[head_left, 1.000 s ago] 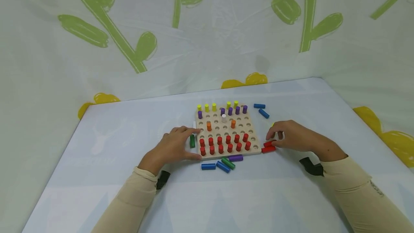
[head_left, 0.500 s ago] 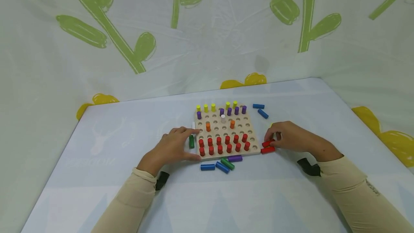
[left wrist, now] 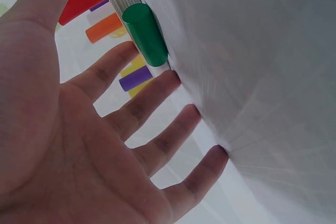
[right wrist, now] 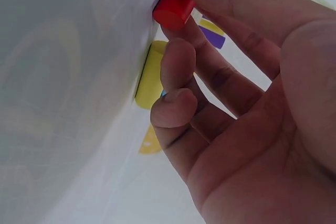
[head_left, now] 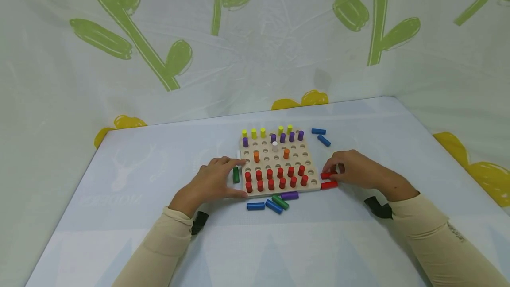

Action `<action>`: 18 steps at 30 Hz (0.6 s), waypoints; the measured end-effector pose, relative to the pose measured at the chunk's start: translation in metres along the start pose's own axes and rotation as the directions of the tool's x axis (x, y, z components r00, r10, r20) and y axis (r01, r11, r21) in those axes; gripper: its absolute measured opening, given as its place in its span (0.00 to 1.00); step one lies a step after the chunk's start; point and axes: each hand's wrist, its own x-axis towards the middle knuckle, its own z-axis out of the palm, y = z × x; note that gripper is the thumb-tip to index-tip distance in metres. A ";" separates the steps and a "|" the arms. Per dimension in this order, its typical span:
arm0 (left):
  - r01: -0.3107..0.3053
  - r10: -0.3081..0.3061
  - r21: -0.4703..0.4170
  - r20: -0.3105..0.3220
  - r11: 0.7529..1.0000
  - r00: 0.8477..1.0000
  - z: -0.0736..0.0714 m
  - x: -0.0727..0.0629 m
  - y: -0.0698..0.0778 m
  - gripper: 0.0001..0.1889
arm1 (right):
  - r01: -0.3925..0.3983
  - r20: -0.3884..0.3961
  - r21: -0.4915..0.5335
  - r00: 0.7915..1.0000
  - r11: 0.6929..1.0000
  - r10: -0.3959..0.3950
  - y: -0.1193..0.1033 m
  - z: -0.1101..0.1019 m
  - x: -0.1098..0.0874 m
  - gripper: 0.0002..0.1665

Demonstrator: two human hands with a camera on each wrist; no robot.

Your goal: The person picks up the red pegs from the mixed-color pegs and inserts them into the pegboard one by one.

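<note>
A wooden pegboard (head_left: pixel 275 165) lies on the table, with several coloured pegs standing in its holes. My left hand (head_left: pixel 211 178) is at its left side, fingers spread, with the thumb by the front-left corner and the index fingertip at the left edge. A green peg (left wrist: pixel 146 35) lies along that edge near the fingers. At the board's right side my right hand (head_left: pixel 356 169) pinches a red peg (right wrist: pixel 176 4) between thumb and fingertips, low at the table. A second red peg (head_left: pixel 329 184) lies just in front of it. Near the curled outer fingers lies a yellow peg (right wrist: pixel 149 80).
Before the board lie two blue pegs (head_left: pixel 256 206), a green peg (head_left: pixel 280 202) and a purple peg (head_left: pixel 289 195). Two more blue pegs (head_left: pixel 324 140) lie past its back-right corner. A white peg (head_left: pixel 239 154) rests by the left edge. A leaf-patterned curtain (head_left: pixel 279 56) hangs behind the table.
My right hand has moved slightly left toward the board, and the red peg in its fingers has shifted left with it. My left hand stays in place.
</note>
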 end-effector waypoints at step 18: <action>-0.005 0.005 -0.013 -0.002 1.000 1.000 0.000 0.000 -0.002 0.48 | 0.007 -0.048 -0.028 0.999 1.000 -0.008 -0.004 0.002 0.002 0.14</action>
